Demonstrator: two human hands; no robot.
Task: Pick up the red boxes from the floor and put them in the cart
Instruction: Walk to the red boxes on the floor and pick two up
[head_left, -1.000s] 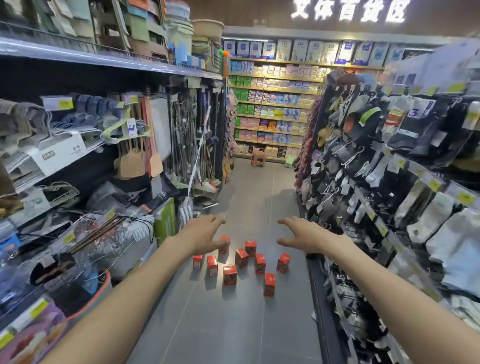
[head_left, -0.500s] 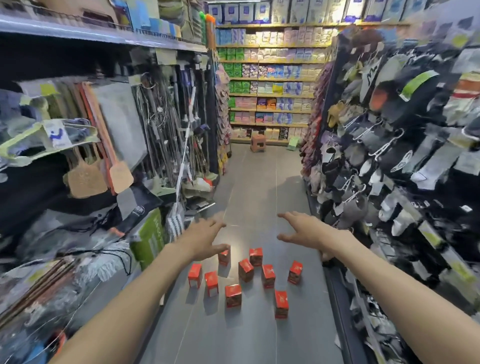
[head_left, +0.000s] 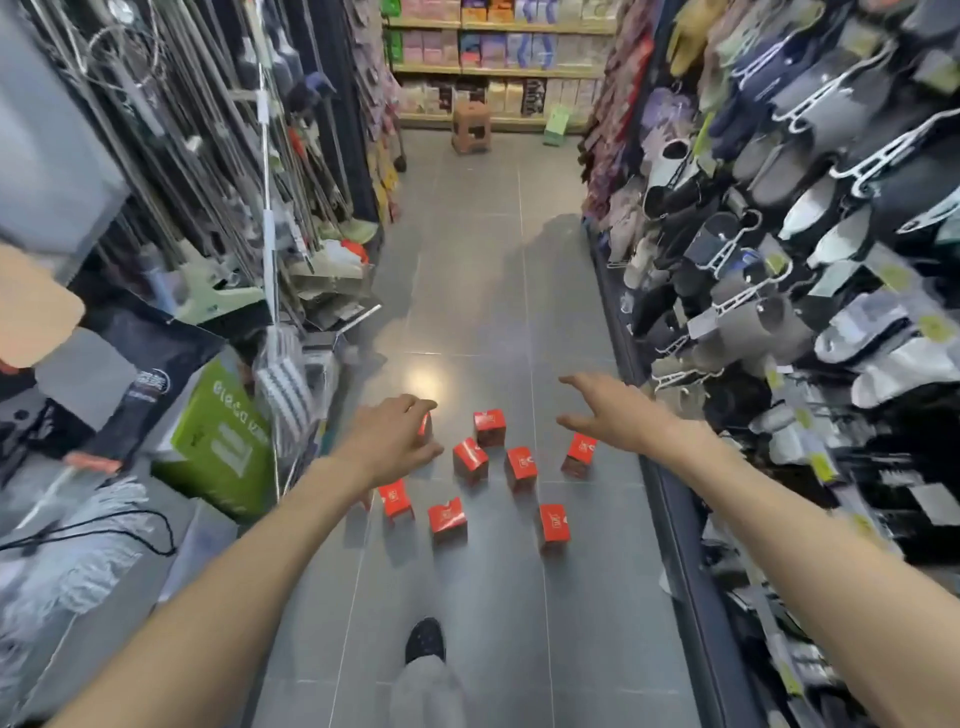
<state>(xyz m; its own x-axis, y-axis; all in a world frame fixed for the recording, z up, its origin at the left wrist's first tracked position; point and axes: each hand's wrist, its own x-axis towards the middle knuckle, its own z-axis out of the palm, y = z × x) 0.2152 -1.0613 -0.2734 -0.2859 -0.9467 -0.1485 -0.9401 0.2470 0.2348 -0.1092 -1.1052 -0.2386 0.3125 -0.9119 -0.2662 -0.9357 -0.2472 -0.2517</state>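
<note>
here, in a narrow shop aisle, a cluster of small red boxes (head_left: 470, 460) sits on the grey tiled floor (head_left: 467, 260) at the centre of the frame, slightly below the middle. eight show clearly, well spread but close to one another; a ninth peeks out behind the left hand. they look like light, stiff cardboard cartons, probably easy to lift with one hand and unlikely to slip, though thin card could dent if squeezed hard. the best hold is likely across two opposite side faces, thumb on one and fingers on the other. each is a squarish red carton with a small white mark on its top or side; several stand tilted at different angles. the left hand (head_left: 395, 441) reaches in from the lower left, fingers loosely spread and holding nothing, above the boxes at the left of the cluster. the right hand (head_left: 608, 415) reaches from the lower right, fingers apart and empty, above the rightmost box. no cart is in view.
</note>
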